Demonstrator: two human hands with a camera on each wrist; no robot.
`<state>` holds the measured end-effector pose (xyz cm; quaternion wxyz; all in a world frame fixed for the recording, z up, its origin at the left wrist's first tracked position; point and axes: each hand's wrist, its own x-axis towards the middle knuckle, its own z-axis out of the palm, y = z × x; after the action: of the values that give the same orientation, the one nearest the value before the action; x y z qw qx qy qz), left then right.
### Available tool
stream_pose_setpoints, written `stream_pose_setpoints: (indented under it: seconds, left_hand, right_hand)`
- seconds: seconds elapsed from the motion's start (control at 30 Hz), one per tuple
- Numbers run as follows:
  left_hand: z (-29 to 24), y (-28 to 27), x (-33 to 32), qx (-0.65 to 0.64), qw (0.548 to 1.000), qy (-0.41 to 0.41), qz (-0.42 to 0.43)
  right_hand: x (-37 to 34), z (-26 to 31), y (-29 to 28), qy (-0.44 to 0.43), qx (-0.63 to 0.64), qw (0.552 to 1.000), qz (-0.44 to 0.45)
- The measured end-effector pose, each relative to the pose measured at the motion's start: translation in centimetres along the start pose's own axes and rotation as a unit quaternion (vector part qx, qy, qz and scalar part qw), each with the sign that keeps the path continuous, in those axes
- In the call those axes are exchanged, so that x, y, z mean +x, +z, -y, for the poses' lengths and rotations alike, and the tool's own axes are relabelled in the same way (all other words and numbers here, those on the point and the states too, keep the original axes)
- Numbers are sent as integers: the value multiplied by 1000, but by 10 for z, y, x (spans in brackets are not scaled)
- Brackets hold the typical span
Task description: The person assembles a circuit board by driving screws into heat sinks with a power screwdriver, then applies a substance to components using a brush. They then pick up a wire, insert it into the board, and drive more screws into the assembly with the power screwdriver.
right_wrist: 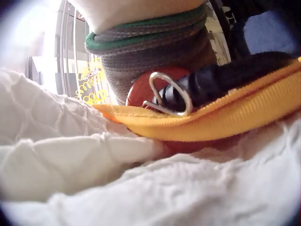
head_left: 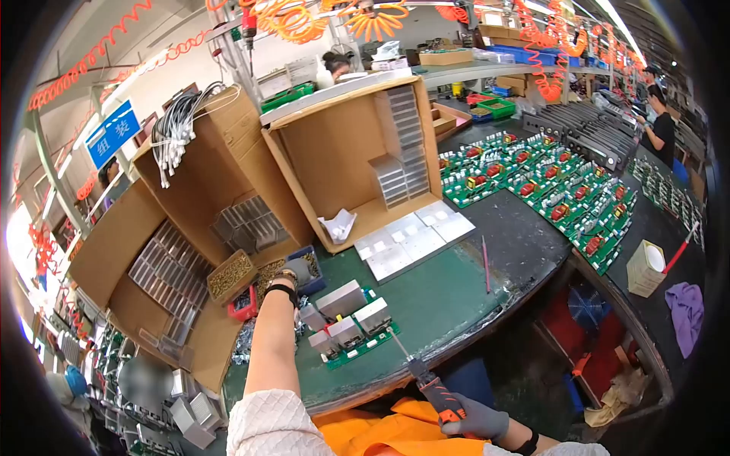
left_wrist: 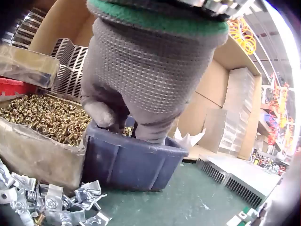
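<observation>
What seems to matter most is how the screwdriver [head_left: 435, 391] lies to the circuit board [head_left: 357, 353]: right of it and on the person's side, long axis slanting from the right hand [head_left: 480, 419] up and leftward, so the bit ends about the board's right edge, near a metal block [head_left: 372, 315]. Whether the bit touches, I cannot tell. The right fingers are wrapped round the handle.

The left hand [head_left: 298, 268] is beyond the board, slightly left, fingers pointing down into a blue bin [left_wrist: 131, 162] (the right hand is well apart from that bin). Its thumb stands apart from the fingers higher up, but the bin's wall hides the tips; whether they pinch anything, I cannot tell. In the right wrist view, white fabric [right_wrist: 70, 165] and orange cloth [right_wrist: 221, 123] fill much of the picture; no fingers show.
</observation>
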<state>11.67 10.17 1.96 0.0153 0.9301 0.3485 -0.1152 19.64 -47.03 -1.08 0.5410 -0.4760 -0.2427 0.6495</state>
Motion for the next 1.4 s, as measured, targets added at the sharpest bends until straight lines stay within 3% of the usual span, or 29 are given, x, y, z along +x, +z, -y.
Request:
stream_pose_setpoints:
  seconds: [0.1, 0.23, 0.33, 0.43, 0.57, 0.63, 0.67, 0.7, 0.77, 0.83, 0.87, 0.9, 0.97, 1.0, 1.07, 1.2, 1.4]
  left_hand:
    - [-11, -6, -9, 46, 998, -28, 16]
    - [-9, -11, -21, -9, 1000, -13, -5]
    - [-13, -14, -34, -10, 994, -51, -99]
    - [-18, -24, -42, 27, 990, -101, -99]
    - [-4, -20, -39, 17, 988, -107, -113]
    - [-5, -20, -40, -72, 970, -98, -209]
    - [-8, -28, -45, -235, 950, -123, -163]
    - [-22, -40, -60, -233, 952, -118, -161]
    - [-58, -60, -98, -535, 822, -38, -190]
    - [-104, -73, -150, -607, 780, 44, -149]
    - [-123, -74, -174, -612, 780, 59, -115]
    - [-139, -71, -195, -617, 779, 73, -80]
    - [-162, -53, -226, -721, 692, 44, -22]
    - [-165, -43, -237, -720, 692, 44, -17]
    - [-164, -29, -251, -772, 632, 59, -34]
    - [-162, -9, -261, -780, 622, 1, -69]
    - [-165, 1, -260, -804, 589, -26, -78]
  right_hand:
    - [-6, 1, 2, -3, 21, 1000, 6]
    - [-9, 4, -3, -4, -5, 1000, 1]
    - [-12, 10, -2, 6, -7, 1000, -9]
    - [-9, 6, -3, 13, 1, 1000, 4]
    - [-9, 6, 5, 11, 18, 1000, -5]
    - [-6, 1, 2, 19, -43, 999, -15]
    - [-3, -1, -1, 16, -39, 999, -19]
    - [1, -2, -4, 15, -83, 996, -10]
    - [3, 3, -7, 17, -123, 992, -4]
    - [6, 17, -5, 7, -105, 993, 57]
    - [12, 17, -3, -44, -87, 993, 71]
    - [14, 20, 0, -39, -81, 994, 67]
    - [18, 25, 4, -40, -104, 990, 91]
    - [23, 21, 3, -29, -116, 988, 100]
    - [20, 37, 12, -7, -114, 987, 117]
    - [23, 35, 14, 38, -149, 977, 149]
    - [21, 29, 17, 16, -182, 975, 126]
